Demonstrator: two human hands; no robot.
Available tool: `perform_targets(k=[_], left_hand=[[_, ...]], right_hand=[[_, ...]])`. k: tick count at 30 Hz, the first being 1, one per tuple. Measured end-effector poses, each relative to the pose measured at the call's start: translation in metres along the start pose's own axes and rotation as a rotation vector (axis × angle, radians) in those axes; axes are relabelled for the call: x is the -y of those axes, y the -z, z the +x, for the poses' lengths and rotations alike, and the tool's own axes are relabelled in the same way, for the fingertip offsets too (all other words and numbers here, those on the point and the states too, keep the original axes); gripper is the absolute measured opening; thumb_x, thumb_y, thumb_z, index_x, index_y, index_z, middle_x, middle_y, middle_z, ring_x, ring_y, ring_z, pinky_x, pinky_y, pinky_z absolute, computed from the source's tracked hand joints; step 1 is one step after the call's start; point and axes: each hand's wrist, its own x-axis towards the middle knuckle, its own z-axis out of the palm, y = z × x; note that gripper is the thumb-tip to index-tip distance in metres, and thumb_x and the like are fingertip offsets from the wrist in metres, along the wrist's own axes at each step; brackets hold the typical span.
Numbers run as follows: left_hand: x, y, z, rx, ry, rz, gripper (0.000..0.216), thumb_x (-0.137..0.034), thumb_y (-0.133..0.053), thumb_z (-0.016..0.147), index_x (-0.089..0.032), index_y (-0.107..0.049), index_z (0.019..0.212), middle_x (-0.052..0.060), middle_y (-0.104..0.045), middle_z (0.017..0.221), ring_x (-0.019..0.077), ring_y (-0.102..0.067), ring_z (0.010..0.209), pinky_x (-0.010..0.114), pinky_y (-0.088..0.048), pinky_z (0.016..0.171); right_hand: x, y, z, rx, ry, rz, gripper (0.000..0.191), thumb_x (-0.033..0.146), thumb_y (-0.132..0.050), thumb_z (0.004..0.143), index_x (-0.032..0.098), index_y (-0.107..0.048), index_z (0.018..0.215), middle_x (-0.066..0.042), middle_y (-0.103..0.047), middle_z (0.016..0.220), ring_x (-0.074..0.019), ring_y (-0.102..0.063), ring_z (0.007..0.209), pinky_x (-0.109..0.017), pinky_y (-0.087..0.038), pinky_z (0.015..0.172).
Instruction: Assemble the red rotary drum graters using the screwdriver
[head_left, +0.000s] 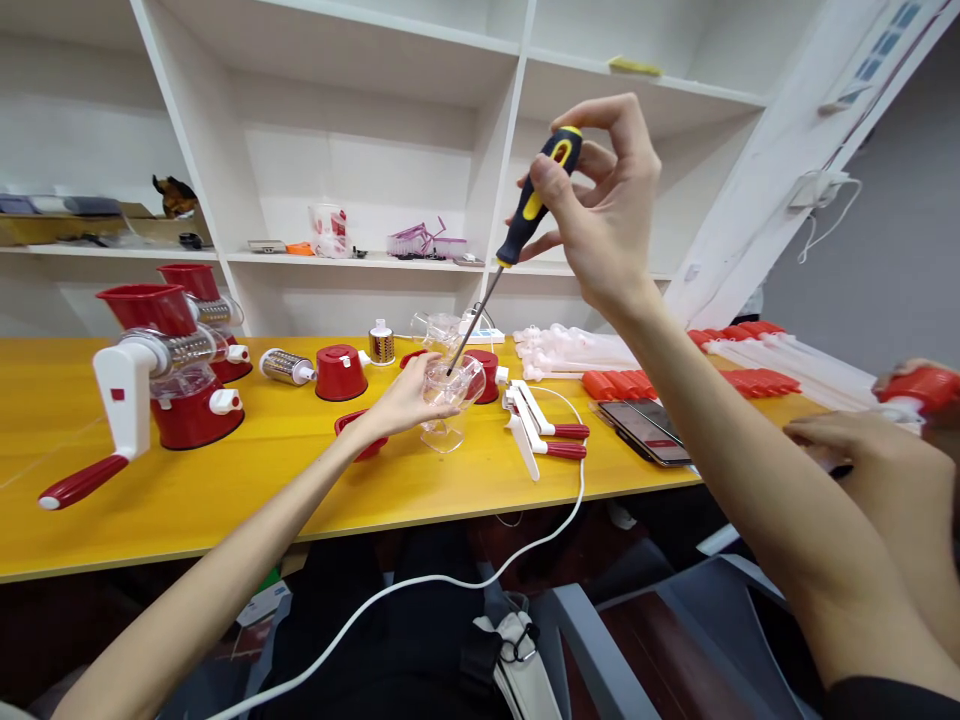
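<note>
Yellow table beneath both grips, right hand closed round the screwdriver, left hand curled on the clear part by its tip, probably best braced firmly, with driving pressure light

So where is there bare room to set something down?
Bare yellow tabletop: between the front grater and left forearm; near the front edge, between that forearm and the lever tool. Crowded: around the left hand and clear part; at right, red pieces beside the phone.
</note>
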Motion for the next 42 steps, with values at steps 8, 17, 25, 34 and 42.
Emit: perform_targets(k=[8,17,25,34,42], left_hand=[[0.008,-0.003,-0.004,0.105,0.04,-0.158,0.08,-0.04,-0.079,0.074,-0.02,-0.036,0.139,0.018,-0.052,0.145,0.031,-0.055,0.131,0.051,-0.041,0.113],[0.008,0.0,-0.004,0.11,0.016,-0.14,0.079,-0.039,-0.078,0.074,-0.022,-0.038,0.14,0.016,-0.052,0.146,0.0306,-0.056,0.131,0.05,-0.043,0.112],[0.001,0.008,-0.003,0.15,0.055,-0.077,0.082,-0.044,-0.079,0.074,-0.023,-0.038,0.142,0.016,-0.056,0.144,0.0297,-0.058,0.13,0.048,-0.044,0.111],[0.006,0.01,-0.001,0.148,-0.003,0.026,0.083,-0.048,-0.077,0.075,-0.023,-0.039,0.143,0.017,-0.057,0.143,0.0315,-0.061,0.125,0.047,-0.049,0.104],[0.007,0.009,-0.001,0.167,0.046,-0.002,0.087,-0.048,-0.076,0.074,-0.022,-0.035,0.147,0.017,-0.054,0.146,0.0333,-0.058,0.128,0.049,-0.045,0.107]], right_hand=[[0.006,-0.015,0.004,0.091,0.081,-0.068,0.025,0.038,-0.07,0.089,0.027,-0.051,0.1,0.006,-0.059,0.087,-0.0109,-0.061,0.064,-0.03,-0.061,0.047],[0.003,-0.026,0.0,0.137,-0.075,-0.109,0.038,0.056,-0.075,0.078,0.035,-0.054,0.102,0.005,-0.068,0.088,-0.0201,-0.069,0.067,-0.041,-0.064,0.049],[0.001,-0.032,0.007,0.176,-0.127,-0.082,0.046,0.052,-0.083,0.068,0.035,-0.055,0.1,0.005,-0.069,0.085,-0.0213,-0.07,0.069,-0.04,-0.063,0.051],[-0.003,-0.034,0.013,0.258,-0.041,-0.098,0.031,0.047,-0.07,0.083,0.032,-0.052,0.103,0.004,-0.066,0.088,-0.0192,-0.068,0.07,-0.033,-0.059,0.043],[0.001,-0.043,0.011,0.3,-0.087,-0.101,0.034,0.047,-0.075,0.08,0.032,-0.052,0.099,0.005,-0.064,0.085,-0.0173,-0.067,0.068,-0.028,-0.054,0.043]])
